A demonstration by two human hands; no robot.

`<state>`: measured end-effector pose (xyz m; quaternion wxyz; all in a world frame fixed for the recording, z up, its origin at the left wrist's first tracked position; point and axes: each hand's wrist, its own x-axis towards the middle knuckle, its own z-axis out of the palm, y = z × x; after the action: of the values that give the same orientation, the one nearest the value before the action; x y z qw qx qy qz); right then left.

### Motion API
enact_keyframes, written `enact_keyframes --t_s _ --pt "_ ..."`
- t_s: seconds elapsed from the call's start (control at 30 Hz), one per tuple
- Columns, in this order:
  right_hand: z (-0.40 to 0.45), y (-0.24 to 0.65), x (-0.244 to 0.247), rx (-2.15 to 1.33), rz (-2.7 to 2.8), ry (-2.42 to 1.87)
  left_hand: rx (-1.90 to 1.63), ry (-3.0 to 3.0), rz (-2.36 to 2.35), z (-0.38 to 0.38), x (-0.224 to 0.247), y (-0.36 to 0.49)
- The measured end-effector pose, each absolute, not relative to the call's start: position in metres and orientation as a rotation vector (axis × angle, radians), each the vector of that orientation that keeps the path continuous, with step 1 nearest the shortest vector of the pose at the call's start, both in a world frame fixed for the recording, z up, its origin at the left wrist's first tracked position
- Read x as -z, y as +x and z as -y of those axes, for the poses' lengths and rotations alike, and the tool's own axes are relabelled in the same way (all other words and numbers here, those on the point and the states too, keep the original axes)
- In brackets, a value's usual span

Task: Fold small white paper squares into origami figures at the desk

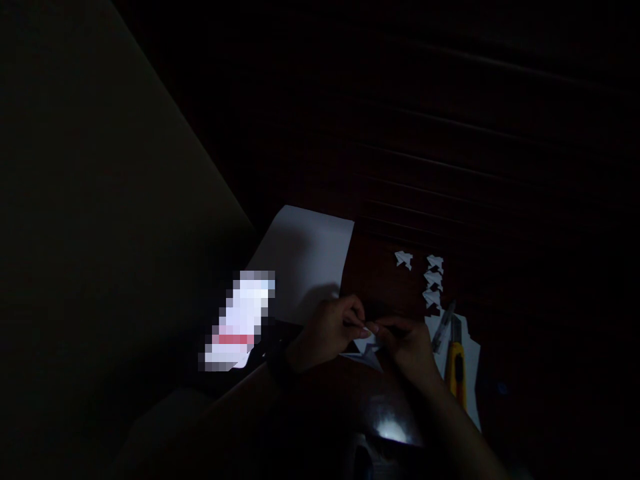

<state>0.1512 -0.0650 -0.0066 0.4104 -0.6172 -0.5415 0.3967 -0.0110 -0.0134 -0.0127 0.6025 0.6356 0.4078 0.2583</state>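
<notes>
White paper (367, 345) is what I'm fiddling with, right between and just below my hands, over the dark table (350, 393). My left hand (330, 331) and right hand (410, 347) are together, fingertips nearly meeting, and both look pinched on a small bit of it, though it's honestly so dim that I can't tell what fold it's at. Progress-wise, I'd say four are done: little folded paper shapes (433, 281) sit past my right hand, three in a column and one off to their left. The one at my fingers doesn't match them yet, so I'd call it unfinished. Beyond my left hand there's a big paper sheet (315, 257), looks unfolded, with a glowing phone (240, 320) beside it, screen pixelated. Just right of my right hand, a clear pen (443, 328) and a yellow cutter (456, 370) lie on some loose paper (473, 373).
</notes>
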Motion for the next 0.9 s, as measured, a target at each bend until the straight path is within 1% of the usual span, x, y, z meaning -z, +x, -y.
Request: enact_keyframes --t_s 0.23,0.5,0.73,0.9 --pt "0.066 0.154 0.008 -1.089 1.350 -1.606 -0.581 1.466 -0.905 0.016 0.017 -0.011" --pt "0.065 0.155 0.006 -1.079 1.270 -1.666 -0.637 1.400 -0.931 0.010 0.020 -0.013" --pt "0.068 0.149 0.008 -1.055 1.319 -1.643 -0.578 1.379 -0.871 0.013 0.019 -0.014" --pt "0.070 0.151 0.015 -1.021 1.297 -1.727 -0.458 1.351 -0.887 0.013 0.020 -0.015"
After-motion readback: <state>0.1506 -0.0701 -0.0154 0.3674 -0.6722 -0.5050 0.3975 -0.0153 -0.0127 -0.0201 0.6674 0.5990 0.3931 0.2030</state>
